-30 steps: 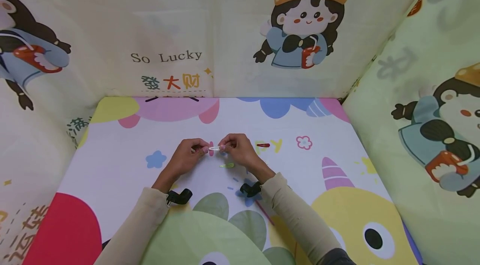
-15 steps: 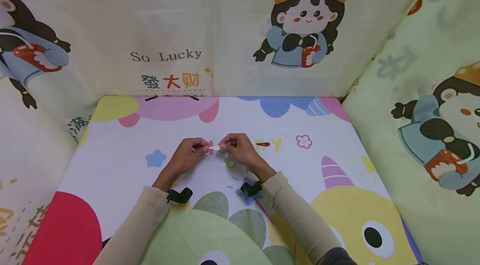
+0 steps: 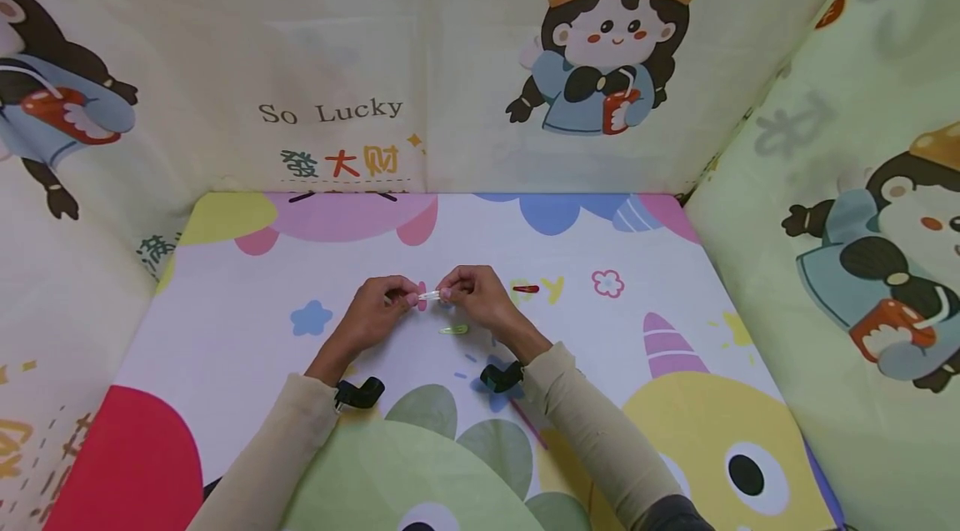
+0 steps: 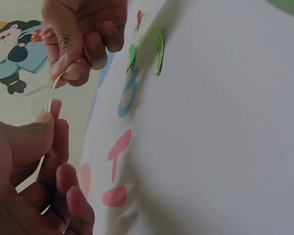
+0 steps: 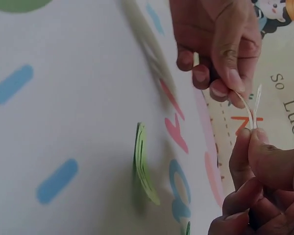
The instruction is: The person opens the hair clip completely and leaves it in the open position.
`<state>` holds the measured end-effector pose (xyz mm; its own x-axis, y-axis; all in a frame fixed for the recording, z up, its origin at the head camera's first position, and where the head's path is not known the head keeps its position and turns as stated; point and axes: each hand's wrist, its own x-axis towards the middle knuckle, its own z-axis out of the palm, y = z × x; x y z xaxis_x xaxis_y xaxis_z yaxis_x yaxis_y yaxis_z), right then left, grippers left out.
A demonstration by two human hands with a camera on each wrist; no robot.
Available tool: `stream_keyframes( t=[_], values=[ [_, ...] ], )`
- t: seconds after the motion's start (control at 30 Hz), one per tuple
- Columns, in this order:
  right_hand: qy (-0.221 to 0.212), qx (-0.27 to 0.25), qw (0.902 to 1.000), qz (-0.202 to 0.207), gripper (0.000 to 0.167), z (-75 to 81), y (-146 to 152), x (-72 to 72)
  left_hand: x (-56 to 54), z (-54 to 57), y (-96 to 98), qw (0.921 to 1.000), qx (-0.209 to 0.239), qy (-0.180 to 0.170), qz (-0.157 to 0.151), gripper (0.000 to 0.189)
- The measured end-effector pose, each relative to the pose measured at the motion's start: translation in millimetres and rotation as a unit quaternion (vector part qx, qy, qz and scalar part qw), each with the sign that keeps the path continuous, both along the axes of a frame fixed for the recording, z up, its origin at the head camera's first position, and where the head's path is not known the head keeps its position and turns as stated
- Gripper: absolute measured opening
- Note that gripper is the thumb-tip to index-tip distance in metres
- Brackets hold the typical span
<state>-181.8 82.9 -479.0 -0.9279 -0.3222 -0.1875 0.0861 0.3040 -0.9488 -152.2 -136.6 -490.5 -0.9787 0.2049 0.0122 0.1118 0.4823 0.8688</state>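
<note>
Above the table, a white snap hair clip (image 3: 430,296) spans the gap between both hands. My left hand (image 3: 379,310) pinches one end between thumb and fingertips, and my right hand (image 3: 478,299) pinches the other. In the right wrist view the clip's bowed strip (image 5: 248,104) and a narrow prong (image 5: 257,100) stand apart. Fingertips hide both ends. Just below the hands a green snap hair clip (image 3: 453,330) lies on the table; its ridged, curved body (image 5: 143,164) shows close up. To the right of my right hand lies a red snap hair clip (image 3: 527,289).
The table has a white cloth (image 3: 247,331) printed with cartoon shapes. Printed fabric walls (image 3: 465,97) enclose it at the back and both sides. A black wrist camera (image 3: 360,393) is strapped on the left wrist, another black camera (image 3: 501,378) on the right.
Both hands stay in place with the white hair clip between them; it tilts slightly, its right end a little higher. The green and red hair clips stay where they were.
</note>
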Motion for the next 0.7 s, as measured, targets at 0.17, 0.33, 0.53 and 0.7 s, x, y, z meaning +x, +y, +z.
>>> stream_keyframes(
  t=[0.17, 0.33, 0.53, 0.7],
  values=[
    [0.003, 0.004, 0.9999, -0.013, 0.006, 0.5, -2.1, 0.8, 0.8, -1.0, 3.4, 0.996, -0.052, 0.06, 0.04, 0.017],
    [-0.001, 0.007, 0.9999, -0.013, 0.009, -0.9, -3.6, 0.3, 2.2, 1.2, 7.7, 0.9836, -0.103, 0.136, 0.058, 0.02],
    [0.002, 0.017, 0.9997, -0.014, 0.007, -3.7, -4.5, -0.5, 2.3, 2.2, 8.9, 0.9759, -0.132, 0.162, 0.063, 0.018],
    [0.029, 0.057, 0.998, 0.002, 0.009, -4.5, -3.9, -0.8, 1.4, -0.7, 8.5, 0.977, -0.141, 0.15, 0.058, 0.015]
  ],
)
